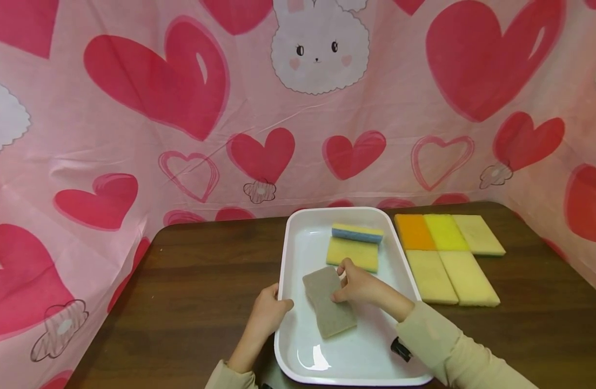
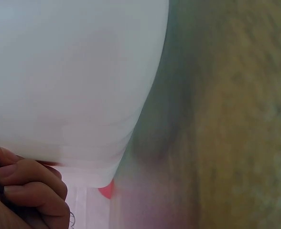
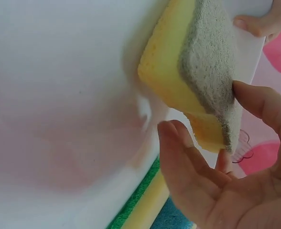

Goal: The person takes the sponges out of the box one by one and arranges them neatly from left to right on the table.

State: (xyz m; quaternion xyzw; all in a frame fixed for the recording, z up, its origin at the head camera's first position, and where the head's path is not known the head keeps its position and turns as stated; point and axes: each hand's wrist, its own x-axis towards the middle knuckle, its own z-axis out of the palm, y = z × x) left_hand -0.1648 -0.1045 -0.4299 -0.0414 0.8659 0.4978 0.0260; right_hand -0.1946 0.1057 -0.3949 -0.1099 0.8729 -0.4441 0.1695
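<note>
A white tray (image 1: 298, 351) stands lengthwise before me. My left hand (image 1: 270, 309) grips its left rim, thumb over the edge; in the left wrist view the curled fingers (image 2: 35, 183) show at the tray's outer side. Inside the tray is a wavy-edged sponge (image 1: 329, 308), grey face up, with a yellow body (image 3: 167, 67) below. My right hand (image 1: 358, 286) holds this sponge at its right edge, the thumb (image 3: 255, 102) on the grey face and other fingers around the side. Further back in the tray lie a yellow sponge (image 1: 351, 253) and a blue-and-yellow sponge (image 1: 357, 233) on edge.
Right of the tray, several flat sponges are laid side by side on the dark wooden table (image 1: 205, 270): an orange one (image 1: 414, 232), a bright yellow one (image 1: 446, 232) and pale yellow ones (image 1: 468, 278). A pink heart-printed cloth (image 1: 298, 113) hangs behind the table and along its sides.
</note>
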